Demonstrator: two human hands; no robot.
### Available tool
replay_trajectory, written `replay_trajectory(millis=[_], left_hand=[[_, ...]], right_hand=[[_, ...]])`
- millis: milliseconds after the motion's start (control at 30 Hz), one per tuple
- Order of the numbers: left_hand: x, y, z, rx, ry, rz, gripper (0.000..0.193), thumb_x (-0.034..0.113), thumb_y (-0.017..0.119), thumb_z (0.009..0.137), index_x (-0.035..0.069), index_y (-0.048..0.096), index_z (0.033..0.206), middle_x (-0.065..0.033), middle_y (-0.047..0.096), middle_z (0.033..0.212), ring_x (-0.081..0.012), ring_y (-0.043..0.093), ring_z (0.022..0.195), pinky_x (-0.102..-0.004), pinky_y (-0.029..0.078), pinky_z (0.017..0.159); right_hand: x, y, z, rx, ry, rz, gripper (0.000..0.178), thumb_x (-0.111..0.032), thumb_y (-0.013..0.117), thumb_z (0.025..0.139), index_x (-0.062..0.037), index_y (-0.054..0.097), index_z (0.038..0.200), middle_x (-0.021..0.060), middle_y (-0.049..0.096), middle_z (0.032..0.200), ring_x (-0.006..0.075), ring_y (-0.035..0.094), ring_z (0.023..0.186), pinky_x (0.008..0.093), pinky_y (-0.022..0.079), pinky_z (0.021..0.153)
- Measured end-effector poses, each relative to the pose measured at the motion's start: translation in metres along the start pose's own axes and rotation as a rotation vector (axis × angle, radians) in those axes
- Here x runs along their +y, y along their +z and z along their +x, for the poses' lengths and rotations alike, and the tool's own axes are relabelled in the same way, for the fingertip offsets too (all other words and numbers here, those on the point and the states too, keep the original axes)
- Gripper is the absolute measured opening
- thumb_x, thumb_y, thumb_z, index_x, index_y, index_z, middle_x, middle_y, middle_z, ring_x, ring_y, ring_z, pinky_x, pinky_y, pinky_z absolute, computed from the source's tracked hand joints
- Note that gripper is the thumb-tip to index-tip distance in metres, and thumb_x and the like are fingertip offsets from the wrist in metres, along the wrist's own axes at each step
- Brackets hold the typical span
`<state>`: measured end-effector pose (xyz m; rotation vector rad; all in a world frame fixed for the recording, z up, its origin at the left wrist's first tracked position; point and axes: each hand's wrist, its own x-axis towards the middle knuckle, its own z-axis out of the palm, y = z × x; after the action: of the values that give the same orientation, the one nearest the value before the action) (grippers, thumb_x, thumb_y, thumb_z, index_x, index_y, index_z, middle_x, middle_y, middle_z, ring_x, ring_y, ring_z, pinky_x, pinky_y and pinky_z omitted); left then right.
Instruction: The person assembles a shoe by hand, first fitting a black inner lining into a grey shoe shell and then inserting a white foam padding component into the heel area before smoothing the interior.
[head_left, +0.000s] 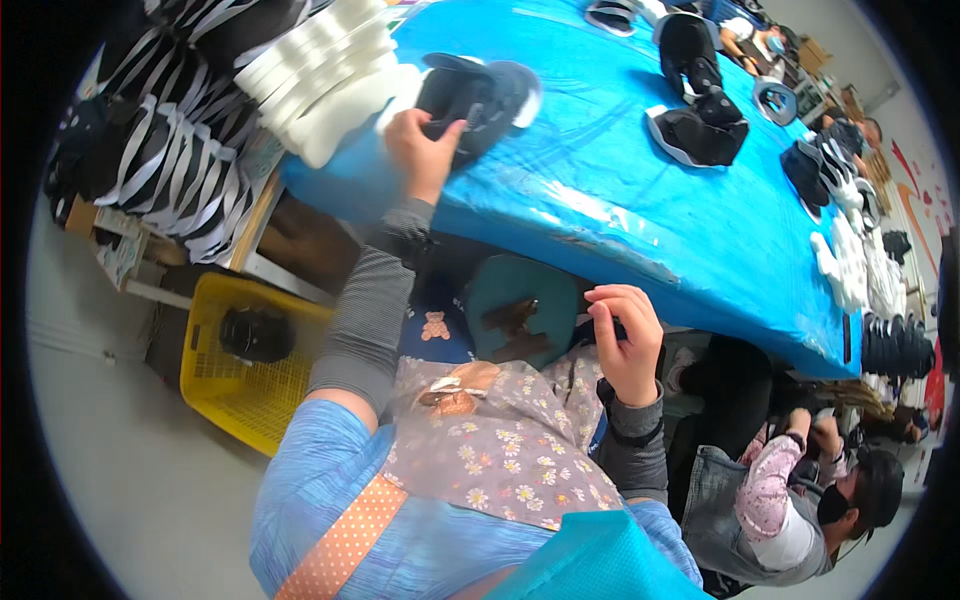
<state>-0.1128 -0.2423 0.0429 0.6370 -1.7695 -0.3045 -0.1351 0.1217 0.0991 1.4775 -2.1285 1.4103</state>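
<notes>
Your left hand (424,150) has its grip on the dark piece (490,112) on the blue desk (580,130); dragging it sideways could topple the white stack (330,95) beside it. Your right hand (630,345) looks empty, loosely curled.

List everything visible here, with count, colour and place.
Table: one, blue-covered, top centre
Dark cap: one, greyish-black, table's left end
White curved pieces: several, white, upper left
Banded stacks: several, black-and-white, far left
Other caps: several, mostly black, table right
Basket: one, yellow, left floor, black item inside
Co-workers: at least three, mixed colours, right
Apron: one, grey floral, lap
Left hand: one, grey-sleeved, on dark cap
Right hand: one, grey-sleeved, by table edge
</notes>
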Motion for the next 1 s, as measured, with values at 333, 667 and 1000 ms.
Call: replay_trajectory(millis=[333,667,1000], left_hand=[[0.014,-0.006,-0.045,-0.176,0.518,-0.120,0.035,0.023,0.076,0.084,0.010,0.057,0.110,-0.0130,0.056,0.128,-0.0362,0.052,0.120,-0.0511,0.039,0.103],[0.020,0.013,-0.066,-0.808,0.445,0.016,0.049,0.045,0.055,0.095,0.018,0.057,0.136,-0.0069,0.052,0.146,-0.0294,0.044,0.138,-0.0478,0.033,0.114],[0.022,0.017,-0.069,-0.827,0.451,-0.024,0.054,0.045,0.056,0.093,0.018,0.054,0.140,-0.0063,0.050,0.149,-0.0295,0.042,0.140,-0.0510,0.032,0.115]], right_hand=[[0.120,-0.037,0.074,-0.193,0.326,-0.181,0.020,-0.018,0.068,0.090,0.0025,0.068,0.088,0.0182,0.070,0.083,0.0312,0.068,0.076,0.0354,0.052,0.073],[0.324,-0.003,0.184,-0.065,0.381,-0.520,0.056,-0.022,0.076,0.080,-0.0017,0.056,0.128,0.0235,0.061,0.123,0.0394,0.056,0.119,0.0442,0.046,0.102],[0.379,-0.001,0.208,-0.060,0.322,-0.644,0.015,-0.019,0.072,0.086,-0.0041,0.069,0.085,0.0185,0.069,0.084,0.0347,0.068,0.081,0.0436,0.052,0.075]])
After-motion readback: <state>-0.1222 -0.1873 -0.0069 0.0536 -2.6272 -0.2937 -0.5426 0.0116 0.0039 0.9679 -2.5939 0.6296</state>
